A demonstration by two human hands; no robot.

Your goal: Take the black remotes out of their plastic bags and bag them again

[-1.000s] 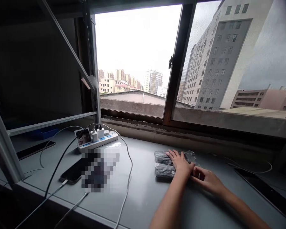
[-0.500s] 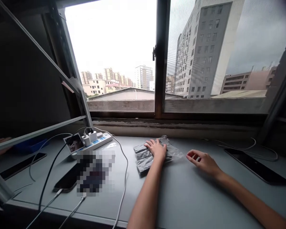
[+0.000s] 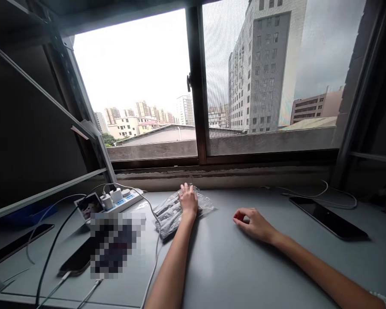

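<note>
My left hand (image 3: 188, 199) lies flat, fingers stretched out, on a clear plastic bag of dark items (image 3: 170, 211) near the back of the grey table (image 3: 238, 266). The bag touches a white cable at its left side. My right hand (image 3: 254, 223) rests on the bare table to the right of the bag, apart from it. Its fingers are loosely curled with nothing visible in them.
A white power strip (image 3: 119, 201) with chargers and cables sits at the left, with a phone (image 3: 79, 259) and a blurred patch in front of it. Another phone (image 3: 14, 244) lies far left. A dark tablet (image 3: 328, 217) and cable lie right. The window sill runs behind.
My left hand has pushed the bag leftwards and toward the window. My right hand has come off the bag and now rests apart on the table. The view has swung right.
</note>
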